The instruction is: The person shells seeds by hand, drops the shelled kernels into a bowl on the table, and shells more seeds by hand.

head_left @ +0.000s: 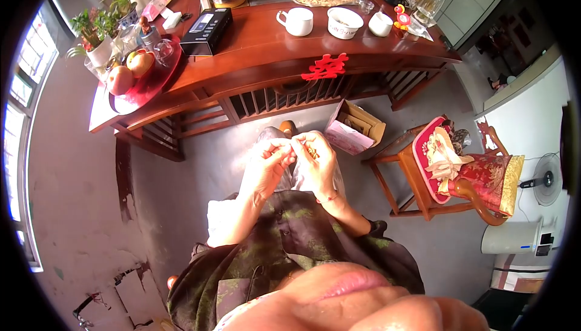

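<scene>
My left hand (266,164) and my right hand (316,160) are raised together in front of my lap, their fingertips meeting in a pinch. What the left fingers pinch is too small to make out. Inside the curled fingers of my right hand lie some small yellow-green bits (312,152), whose kind I cannot tell. A thin red band circles my right wrist. Below the hands is my dark camouflage-patterned garment (290,222).
Ahead stands a long reddish wooden table (260,46) with a white mug (297,22), a white bowl (345,23), a black box (207,31) and a fruit tray (172,65). An open carton (354,128) sits on the floor. At right is a wooden chair (407,176).
</scene>
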A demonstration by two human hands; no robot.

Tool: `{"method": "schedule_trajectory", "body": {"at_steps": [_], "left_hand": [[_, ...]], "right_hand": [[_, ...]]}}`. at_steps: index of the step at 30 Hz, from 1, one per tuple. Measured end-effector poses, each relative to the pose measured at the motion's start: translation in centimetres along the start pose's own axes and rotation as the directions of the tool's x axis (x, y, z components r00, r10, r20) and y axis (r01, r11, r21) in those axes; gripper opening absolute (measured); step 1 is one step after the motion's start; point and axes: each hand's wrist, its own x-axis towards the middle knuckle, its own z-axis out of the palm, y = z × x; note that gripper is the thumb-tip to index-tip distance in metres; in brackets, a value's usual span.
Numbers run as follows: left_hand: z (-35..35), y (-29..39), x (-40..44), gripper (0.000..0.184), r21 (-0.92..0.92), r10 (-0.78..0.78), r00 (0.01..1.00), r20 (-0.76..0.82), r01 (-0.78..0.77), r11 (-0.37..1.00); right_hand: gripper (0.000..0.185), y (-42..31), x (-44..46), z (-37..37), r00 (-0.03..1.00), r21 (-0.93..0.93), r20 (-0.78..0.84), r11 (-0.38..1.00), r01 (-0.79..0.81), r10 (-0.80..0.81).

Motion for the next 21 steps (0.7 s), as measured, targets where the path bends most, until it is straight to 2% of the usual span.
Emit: {"method": "schedule_trajectory", "body": {"at_steps": [5, 7, 8, 10, 12, 14, 20, 21], "left_hand": [[-0.2, -0.1, -0.2, 0.01, -0.061, 0.047, 0.993, -0.106, -0.054, 0.997], [-0.7, 0.5, -0.4, 0.006, 0.105, 0.032, 0.994, -0.109, -0.021, 0.994], [-0.9, 0.5, -0.4, 0.006, 0.107, 0.031, 0.994, -0.108, -0.02, 0.994], [-1.2, 0.3, -0.3, 0.008, 0.264, 0.113, 0.986, -0.12, -0.079, 0.961], [-0.7, 0.9, -0.5, 0.01, 0.305, 0.107, 0.987, -0.116, -0.068, 0.95], [-0.5, 1.1, -0.7, 0.011, 0.345, 0.102, 0.988, -0.111, -0.058, 0.937], [-0.8, 1.9, -1.1, 0.013, 0.43, 0.065, 0.997, -0.043, -0.04, 0.902], [-0.5, 1.9, -1.0, 0.013, 0.422, 0.108, 0.994, 0.003, -0.1, 0.901]], "right_hand": [[0.004, 0.2, -0.6, -0.2, 0.999, 0.03, 0.033, 1.0, -0.004, 0.003], [0.005, 0.2, -0.8, -0.8, 0.974, 0.096, 0.16, 0.979, -0.177, 0.161], [0.005, 0.3, -0.8, -1.0, 0.974, 0.098, 0.158, 0.979, -0.178, 0.161], [0.008, 0.5, -0.8, -1.4, 0.947, 0.016, 0.275, 0.984, -0.175, 0.164], [0.011, 0.7, -0.9, -1.4, 0.955, 0.028, 0.269, 0.99, -0.141, 0.129], [0.015, 0.7, -0.8, -1.7, 0.924, 0.094, 0.307, 0.959, -0.267, 0.228], [0.018, 0.1, -0.5, -2.1, 0.884, 0.081, 0.371, 0.938, -0.336, 0.285], [0.018, 0.1, -0.5, -2.2, 0.883, 0.081, 0.371, 0.937, -0.339, 0.288]]}}
